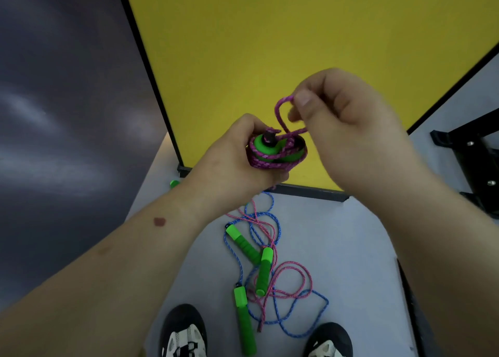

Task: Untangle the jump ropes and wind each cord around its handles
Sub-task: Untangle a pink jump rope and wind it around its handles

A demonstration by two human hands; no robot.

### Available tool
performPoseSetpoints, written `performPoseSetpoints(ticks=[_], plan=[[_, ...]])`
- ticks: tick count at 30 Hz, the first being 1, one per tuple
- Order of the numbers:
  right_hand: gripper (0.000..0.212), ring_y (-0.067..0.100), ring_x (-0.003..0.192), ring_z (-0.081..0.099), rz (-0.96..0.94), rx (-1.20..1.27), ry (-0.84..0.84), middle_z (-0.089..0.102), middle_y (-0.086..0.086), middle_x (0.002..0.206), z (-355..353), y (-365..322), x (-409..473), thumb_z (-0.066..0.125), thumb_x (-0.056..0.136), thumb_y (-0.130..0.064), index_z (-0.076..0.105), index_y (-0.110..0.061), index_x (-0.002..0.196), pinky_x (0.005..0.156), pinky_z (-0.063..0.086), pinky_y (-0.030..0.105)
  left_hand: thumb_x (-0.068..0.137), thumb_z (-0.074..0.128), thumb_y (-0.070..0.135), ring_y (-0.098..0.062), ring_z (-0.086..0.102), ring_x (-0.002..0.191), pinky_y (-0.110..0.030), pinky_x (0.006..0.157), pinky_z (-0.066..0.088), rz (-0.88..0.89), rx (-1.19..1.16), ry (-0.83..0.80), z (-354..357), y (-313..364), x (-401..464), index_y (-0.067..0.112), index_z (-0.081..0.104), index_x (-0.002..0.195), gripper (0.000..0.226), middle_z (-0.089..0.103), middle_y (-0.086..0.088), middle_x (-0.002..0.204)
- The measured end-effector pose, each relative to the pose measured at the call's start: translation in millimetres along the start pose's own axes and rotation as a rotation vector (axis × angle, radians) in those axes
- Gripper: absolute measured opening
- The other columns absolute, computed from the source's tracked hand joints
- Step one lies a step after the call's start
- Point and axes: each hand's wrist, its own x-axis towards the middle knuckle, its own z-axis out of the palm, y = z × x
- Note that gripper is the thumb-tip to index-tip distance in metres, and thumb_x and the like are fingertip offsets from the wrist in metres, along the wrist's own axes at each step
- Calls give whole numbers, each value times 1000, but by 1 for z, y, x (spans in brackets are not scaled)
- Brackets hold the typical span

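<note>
Down on the pale floor, three green handles lie in a snarl of blue cord and pink cord, between two shoes. A yellow panel stands behind. Up front, the left hand clamps a wound bundle of two green handles (ends pointing up toward the camera), while the right hand pinches a purple cord loop between thumb and fingers.
</note>
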Motion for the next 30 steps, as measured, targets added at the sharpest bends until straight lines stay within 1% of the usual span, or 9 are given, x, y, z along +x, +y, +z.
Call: performPoseSetpoints(ticks=[1, 3, 4, 6, 9, 12, 18, 24, 30], plan=[[17, 1, 58, 48, 68, 105, 4, 65, -5, 73, -1, 0, 1, 52, 102, -24, 64, -18, 93, 54, 40, 21, 71, 89, 19, -3, 70, 71, -22, 62, 55, -10, 7, -12, -2, 0, 0, 24, 54, 104, 48, 70, 12, 84], [20, 15, 64, 54, 135, 201, -17, 64, -4, 68, -3, 3, 3, 52, 102, -27, 65, -18, 90, 63, 49, 44, 68, 88, 24, -1, 70, 94, -20, 79, 56, -24, -81, -75, -5, -1, 0, 26, 55, 114, 56, 69, 13, 105], [21, 22, 67, 55, 154, 231, -37, 64, -3, 66, -3, 5, 3, 52, 100, -28, 66, -18, 88, 67, 51, 51, 72, 84, 23, -1, 66, 106, -22, 88, 54, -33, -173, -93, -5, 1, 1, 25, 56, 121, 57, 67, 8, 116], [21, 25, 69, 54, 184, 277, -77, 64, -3, 66, -3, 7, 2, 53, 99, -28, 67, -19, 86, 70, 51, 60, 85, 71, 15, -5, 63, 114, -24, 96, 51, 19, -290, -56, -5, 7, 3, 15, 59, 127, 43, 67, -4, 121], [23, 24, 72, 56, 201, 303, -105, 64, -1, 67, -5, 8, 0, 53, 103, -21, 67, -16, 86, 79, 51, 59, 93, 62, 12, -22, 69, 105, -42, 100, 52, 119, -234, 68, -1, 13, 9, 7, 69, 117, 26, 74, -10, 107], [21, 22, 74, 59, 202, 294, -96, 68, -1, 71, -10, 10, -1, 54, 103, -22, 68, -15, 89, 83, 51, 57, 95, 64, 11, -23, 71, 94, -49, 94, 54, 150, -177, 159, 1, 14, 11, 15, 75, 106, 17, 77, -2, 93], [10, 11, 75, 65, 222, 366, -110, 72, 0, 76, -18, 16, 0, 60, 98, -10, 70, -12, 97, 83, 56, 39, 92, 70, 12, -18, 74, 85, -47, 85, 59, 172, -186, 254, -2, 24, 15, 23, 76, 100, 14, 77, 1, 84], [11, 30, 90, 72, 236, 443, 8, 77, 6, 87, -19, 12, 14, 64, 96, -12, 73, -18, 94, 88, 58, 51, 92, 71, 15, -15, 74, 82, -43, 81, 61, 121, -229, 295, -4, 43, 22, 26, 76, 100, 14, 77, 3, 85], [14, 24, 89, 74, 290, 509, 97, 77, 6, 86, -45, -33, 48, 66, 94, -11, 76, -20, 91, 89, 58, 48, 90, 71, 17, -11, 74, 80, -39, 79, 61, 90, -210, 296, -33, 110, 44, 29, 76, 95, 14, 77, 6, 82]])
